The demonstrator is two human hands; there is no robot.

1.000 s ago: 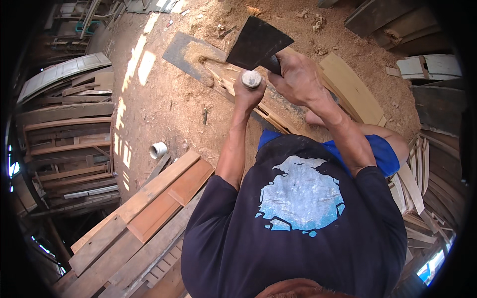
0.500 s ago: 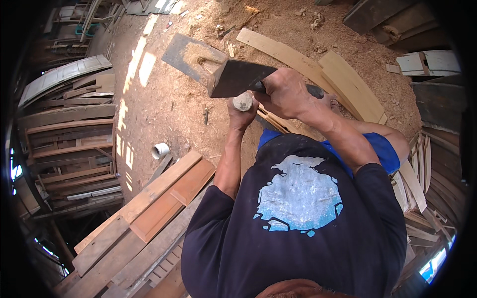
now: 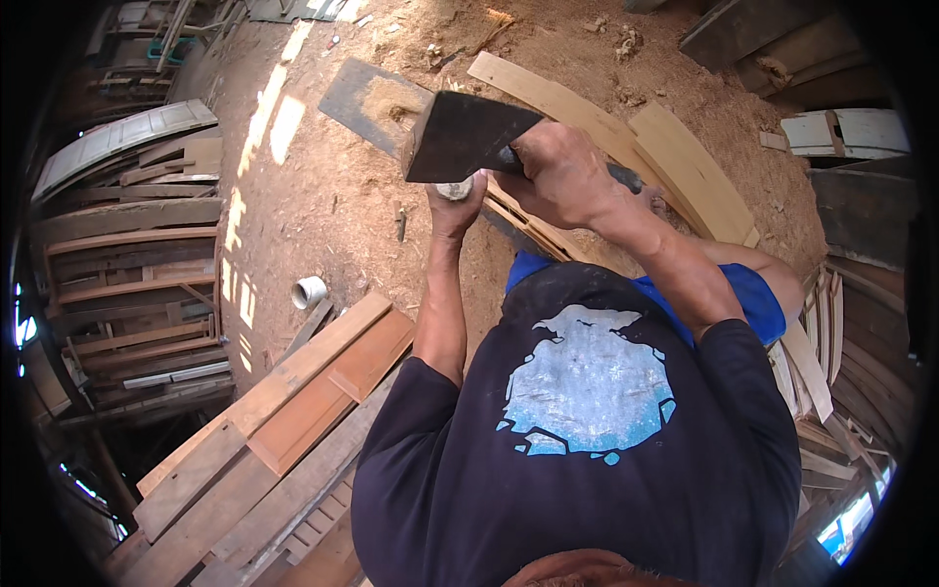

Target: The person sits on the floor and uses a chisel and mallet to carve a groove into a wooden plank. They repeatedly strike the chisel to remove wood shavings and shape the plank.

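Note:
My right hand [image 3: 567, 176] is wrapped round the black handle of a block-headed mallet [image 3: 469, 137]. The mallet's broad dark side faces up, over the top of my left hand [image 3: 455, 208]. That hand is closed round an upright chisel, whose pale, round, worn butt [image 3: 455, 189] shows just below the mallet head. Its blade is hidden, and I cannot tell whether mallet and butt touch. Narrow strips of light wood [image 3: 528, 227] run between my hands and my body. Beyond the mallet lies a flat grey board [image 3: 357, 93] with sawdust on it.
Long pale planks [image 3: 685, 166] lie at the right on sawdust-covered ground [image 3: 391, 254]. A white pipe piece [image 3: 309, 291] is left of my arm. Stacked reddish boards [image 3: 303, 401] fill the lower left; wooden frames [image 3: 137, 254] stand farther left. Dark panels [image 3: 773, 44] lean at the upper right.
The mallet head has come nearer the chisel butt and now covers part of it. My left hand has shifted slightly left in the picture. Both hands keep their grips.

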